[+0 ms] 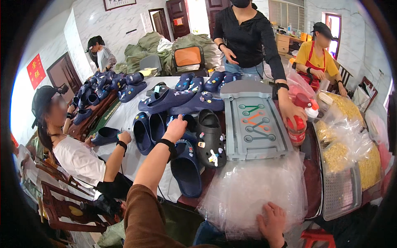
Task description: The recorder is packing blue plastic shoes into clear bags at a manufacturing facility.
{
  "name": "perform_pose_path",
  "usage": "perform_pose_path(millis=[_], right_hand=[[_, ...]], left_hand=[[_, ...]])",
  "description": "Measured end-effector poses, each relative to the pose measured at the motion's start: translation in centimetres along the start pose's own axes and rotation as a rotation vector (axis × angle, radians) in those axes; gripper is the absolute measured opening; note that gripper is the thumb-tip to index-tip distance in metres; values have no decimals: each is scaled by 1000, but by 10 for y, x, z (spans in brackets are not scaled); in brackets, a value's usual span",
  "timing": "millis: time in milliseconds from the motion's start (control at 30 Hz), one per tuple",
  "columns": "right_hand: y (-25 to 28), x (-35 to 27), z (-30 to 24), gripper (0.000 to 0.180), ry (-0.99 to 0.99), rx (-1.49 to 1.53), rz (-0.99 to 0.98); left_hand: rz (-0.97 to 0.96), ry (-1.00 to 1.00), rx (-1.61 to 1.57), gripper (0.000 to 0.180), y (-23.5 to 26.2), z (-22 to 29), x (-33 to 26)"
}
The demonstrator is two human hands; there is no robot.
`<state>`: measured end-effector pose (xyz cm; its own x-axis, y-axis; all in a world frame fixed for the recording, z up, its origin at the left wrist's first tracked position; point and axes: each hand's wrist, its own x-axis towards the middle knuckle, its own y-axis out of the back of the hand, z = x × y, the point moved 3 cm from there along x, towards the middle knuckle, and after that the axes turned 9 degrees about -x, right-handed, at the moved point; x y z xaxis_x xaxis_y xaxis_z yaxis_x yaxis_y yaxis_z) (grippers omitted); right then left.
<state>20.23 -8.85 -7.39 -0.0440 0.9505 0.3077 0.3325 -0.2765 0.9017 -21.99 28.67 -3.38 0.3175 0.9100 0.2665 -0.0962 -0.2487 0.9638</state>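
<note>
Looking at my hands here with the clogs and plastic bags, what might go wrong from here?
Two risks stand out. The clear plastic bags under your right hand spread past the front edge of the table, so they might slip off if that hand lifts or drags. The nearest navy clog lies close to that edge, beside your left forearm; pulling your left hand back could knock it down.

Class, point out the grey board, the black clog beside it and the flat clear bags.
Grey board (276, 120): head view, right part of its face.
Black clog (210, 143): head view, on its front upper.
Flat clear bags (253, 182): head view, middle of the pile.
</note>
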Motion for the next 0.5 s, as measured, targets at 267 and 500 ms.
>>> perform_pose_path(millis=[267,500], right_hand=[[-13,-7,12,47,10,15,22],[-11,-9,12,47,36,17,15]], left_hand=[[307,-87,-249,15,95,36,-16],[427,-91,-279,25,132,32,-116]])
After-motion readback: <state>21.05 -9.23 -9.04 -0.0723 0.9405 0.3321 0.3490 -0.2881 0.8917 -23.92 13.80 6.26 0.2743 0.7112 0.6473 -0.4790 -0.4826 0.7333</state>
